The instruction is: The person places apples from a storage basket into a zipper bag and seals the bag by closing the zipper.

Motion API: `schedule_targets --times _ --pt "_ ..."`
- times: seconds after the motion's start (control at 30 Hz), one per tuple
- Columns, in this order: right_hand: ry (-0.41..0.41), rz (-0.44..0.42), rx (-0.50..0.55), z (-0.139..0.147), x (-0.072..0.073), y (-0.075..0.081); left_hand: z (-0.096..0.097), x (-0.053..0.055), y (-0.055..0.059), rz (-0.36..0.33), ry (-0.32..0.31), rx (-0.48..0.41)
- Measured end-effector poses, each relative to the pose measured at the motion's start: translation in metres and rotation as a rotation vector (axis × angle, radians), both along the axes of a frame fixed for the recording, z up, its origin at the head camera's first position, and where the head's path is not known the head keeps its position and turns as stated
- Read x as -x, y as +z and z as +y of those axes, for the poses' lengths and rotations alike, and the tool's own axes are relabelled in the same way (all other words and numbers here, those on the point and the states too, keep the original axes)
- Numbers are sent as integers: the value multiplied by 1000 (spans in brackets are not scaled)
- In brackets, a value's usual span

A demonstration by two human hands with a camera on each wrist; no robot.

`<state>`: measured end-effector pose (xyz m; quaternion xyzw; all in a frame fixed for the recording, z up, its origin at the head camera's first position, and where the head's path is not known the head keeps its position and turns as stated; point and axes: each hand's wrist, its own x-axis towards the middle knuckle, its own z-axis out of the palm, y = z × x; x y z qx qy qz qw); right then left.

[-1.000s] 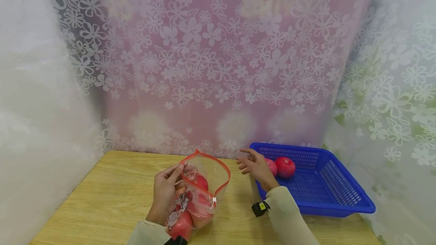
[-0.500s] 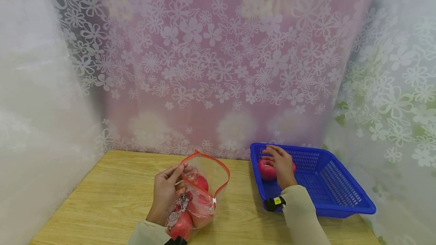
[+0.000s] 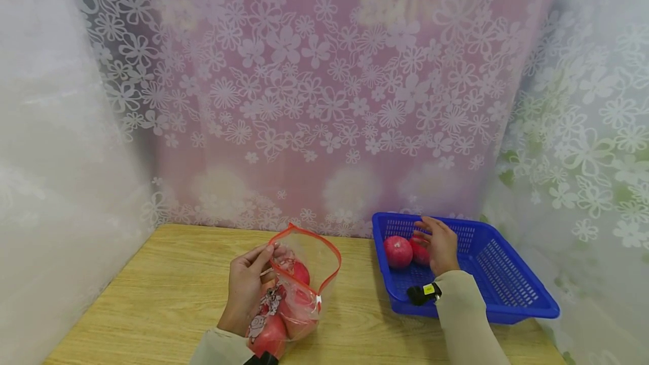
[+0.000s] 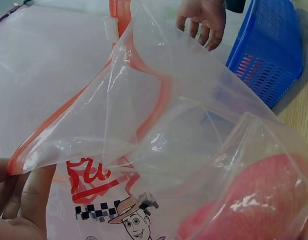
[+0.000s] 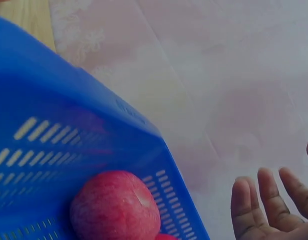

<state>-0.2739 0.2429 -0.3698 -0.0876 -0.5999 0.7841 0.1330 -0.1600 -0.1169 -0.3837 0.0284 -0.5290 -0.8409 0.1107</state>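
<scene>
Head view, largest item first: one pink curtain [image 3: 324, 100], white flower pattern, behind everything. One wood-grain table [image 3: 167, 286]. One blue basket [image 3: 507, 276], slotted walls, on the table to my right. One clear bag [image 3: 316, 258], red zip rim [image 4: 121, 12], mouth gaping, directly before me; my left-wrist view adds a printed cartoon figure [image 4: 136, 220] in a hat. Two pale sleeves [image 3: 469, 320], mine. My left hand [image 3: 245, 289]: thumb and fingers pinching the bag's rim at its left side. My right hand [image 3: 440, 244]: fingers apart and loosely bent, grasping nothing, over the basket; whether a fingertip brushes the fruit, I cannot tell. Red fruit: one apple [image 3: 398, 252] in the basket's left end, a second apple [image 3: 419, 254] just beside it, partly behind my fingers; several bagged apples [image 3: 270, 335], exact count hidden. Two black wrist cameras [image 3: 417, 295], the right with a yellow label [image 3: 429, 289]. One white zip slider [image 3: 318, 299], on the bag's rim.
</scene>
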Motion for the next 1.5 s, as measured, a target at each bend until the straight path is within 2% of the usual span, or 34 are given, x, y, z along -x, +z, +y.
schedule_targets --times 0.17,0.37,0.73,0.93,1.1,1.3,1.43,1.5 --pt "-44 -52 14 12 3 -2 0 0 0 -6 5 13" --pt "-126 -72 22 25 9 -9 0 -1 0 -9 4 14" --pt "-277 -155 -163 51 27 -20 0 0 -1 3 2 11" --pt "-263 -203 -213 59 32 -23 -1 0 -1 -7 10 18" --pt "-240 -229 -214 64 36 -27 -1 0 -2 -6 15 23" --pt "-243 -216 -224 73 45 -40 -2 -1 -2 0 4 36" --pt "-216 -282 -292 80 51 -48 -1 -1 -2 6 -10 29" --pt "-190 -319 -359 81 53 -52 -1 -1 -2 11 -12 24"
